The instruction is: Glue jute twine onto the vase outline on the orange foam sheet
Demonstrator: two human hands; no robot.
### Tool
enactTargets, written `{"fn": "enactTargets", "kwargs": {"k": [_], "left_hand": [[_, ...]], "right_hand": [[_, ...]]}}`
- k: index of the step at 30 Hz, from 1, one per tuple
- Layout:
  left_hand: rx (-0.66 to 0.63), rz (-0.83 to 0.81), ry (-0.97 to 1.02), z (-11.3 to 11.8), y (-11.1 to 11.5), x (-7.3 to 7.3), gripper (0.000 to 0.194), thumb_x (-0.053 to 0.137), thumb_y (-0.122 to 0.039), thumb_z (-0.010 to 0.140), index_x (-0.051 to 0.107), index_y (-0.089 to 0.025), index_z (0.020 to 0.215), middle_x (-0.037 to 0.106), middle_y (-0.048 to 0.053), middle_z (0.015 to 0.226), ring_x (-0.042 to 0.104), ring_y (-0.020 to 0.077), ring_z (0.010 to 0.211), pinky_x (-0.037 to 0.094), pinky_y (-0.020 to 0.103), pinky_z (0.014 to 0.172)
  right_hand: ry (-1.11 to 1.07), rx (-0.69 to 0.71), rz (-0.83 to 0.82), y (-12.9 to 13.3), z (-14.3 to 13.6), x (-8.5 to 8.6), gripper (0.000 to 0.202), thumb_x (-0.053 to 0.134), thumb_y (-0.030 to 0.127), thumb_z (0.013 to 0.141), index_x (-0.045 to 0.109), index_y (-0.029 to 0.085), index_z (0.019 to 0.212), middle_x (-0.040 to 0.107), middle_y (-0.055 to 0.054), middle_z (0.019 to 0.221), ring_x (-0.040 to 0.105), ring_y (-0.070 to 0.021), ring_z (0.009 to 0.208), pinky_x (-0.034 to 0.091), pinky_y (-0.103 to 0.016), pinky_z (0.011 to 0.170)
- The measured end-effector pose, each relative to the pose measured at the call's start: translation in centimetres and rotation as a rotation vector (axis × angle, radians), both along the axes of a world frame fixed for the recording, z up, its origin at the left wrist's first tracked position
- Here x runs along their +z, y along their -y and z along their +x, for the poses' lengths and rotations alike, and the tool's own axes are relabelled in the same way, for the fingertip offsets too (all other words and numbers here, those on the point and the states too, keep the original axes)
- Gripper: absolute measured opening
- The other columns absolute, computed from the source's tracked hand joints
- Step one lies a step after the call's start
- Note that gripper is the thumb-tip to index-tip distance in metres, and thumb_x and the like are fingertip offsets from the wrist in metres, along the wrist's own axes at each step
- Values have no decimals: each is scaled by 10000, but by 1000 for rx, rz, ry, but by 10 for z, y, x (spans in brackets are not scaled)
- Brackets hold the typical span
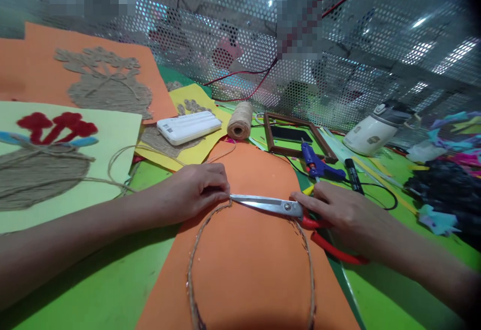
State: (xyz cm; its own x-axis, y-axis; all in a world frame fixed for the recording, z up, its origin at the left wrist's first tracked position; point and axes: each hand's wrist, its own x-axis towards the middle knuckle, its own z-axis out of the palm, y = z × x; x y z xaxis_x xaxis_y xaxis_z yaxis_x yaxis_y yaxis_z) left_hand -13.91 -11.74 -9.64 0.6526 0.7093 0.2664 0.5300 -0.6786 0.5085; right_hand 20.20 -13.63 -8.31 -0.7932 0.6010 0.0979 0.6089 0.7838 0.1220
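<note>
An orange sheet (255, 265) lies in front of me with a curved outline of brown twine (190, 265) on it. My left hand (199, 189) pinches the twine at the outline's upper left end. Red-handled scissors (263, 204) are in my right hand (334, 207), their blades nearly together and pointing left, with the tips at my left fingertips. A loose strand runs from near my left hand toward a twine spool (240, 119) behind the sheet.
Left are finished twine vase pictures on orange (158, 89) and pale green (112, 119) sheets, and a white device (190, 127). Behind and right are a wooden frame (268, 132), a blue glue gun (325, 169), a black marker (353, 175), a bottle (372, 132) and a black plastic bag (436, 189).
</note>
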Motion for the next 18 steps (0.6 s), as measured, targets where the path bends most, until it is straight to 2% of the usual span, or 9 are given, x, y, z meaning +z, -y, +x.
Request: {"fn": "enactTargets", "kwargs": {"k": [5,14,18], "left_hand": [[5,-2,-6,-1,0,0,214,538,-248,926,673,-168,781,617,31,803,577,125,732,426,221,667],[13,-31,-18,1,1,3,231,526,-267,926,649,-168,757,619,35,798,578,133,736,440,232,671],[112,-155,21,-1,-2,4,206,563,-298,896,638,-169,754,649,25,771,592,137,713,457,236,653]], "right_hand": [[-16,60,54,2,-3,2,231,406,141,966,594,158,1098,537,-62,768,431,-181,671,292,-325,608],[-18,101,74,4,-4,0,257,392,125,956,549,160,1156,618,-78,791,497,-195,688,334,-337,628],[2,93,63,4,-5,0,250,409,151,957,564,144,1153,618,-91,798,508,-201,672,358,-341,617]]}}
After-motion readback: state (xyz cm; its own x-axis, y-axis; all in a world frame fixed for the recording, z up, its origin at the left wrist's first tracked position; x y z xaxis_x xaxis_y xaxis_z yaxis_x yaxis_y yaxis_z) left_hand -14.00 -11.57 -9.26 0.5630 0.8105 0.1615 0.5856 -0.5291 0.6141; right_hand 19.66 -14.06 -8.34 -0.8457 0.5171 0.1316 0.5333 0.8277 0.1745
